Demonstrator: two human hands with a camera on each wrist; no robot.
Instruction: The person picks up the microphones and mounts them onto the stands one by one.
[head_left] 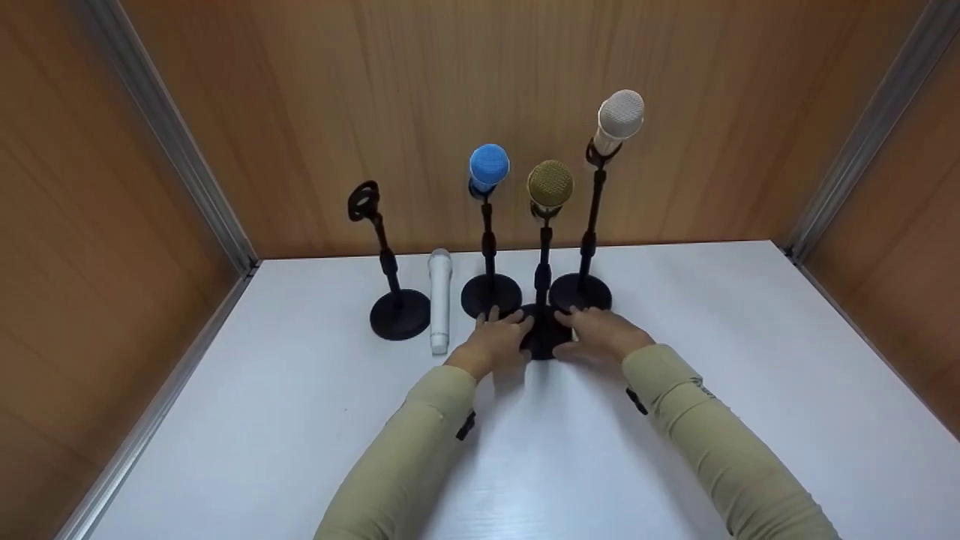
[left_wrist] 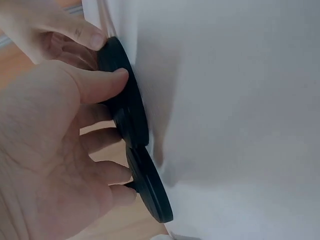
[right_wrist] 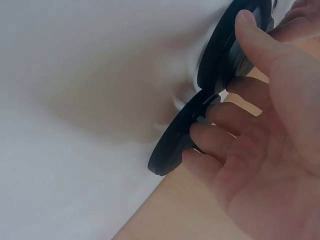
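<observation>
Head view: three microphones (head_left: 550, 184) mounted, white microphone (head_left: 440, 304) unmounted by bench's (head_left: 247, 435) far edge; left hand (head_left: 495, 345), right hand (head_left: 602, 334), fingers apart, touch front base (head_left: 543, 339).

From my distant post I look into a small booth-like work station; whether it stands in a lab or in a workshop, I cannot tell. I judge this by the wood-grain panels (head_left: 300, 112) at the back and both sides, the grey metal profiles (head_left: 175, 127) along their corners, and the plain white tabletop (head_left: 262, 450) between them.
</observation>
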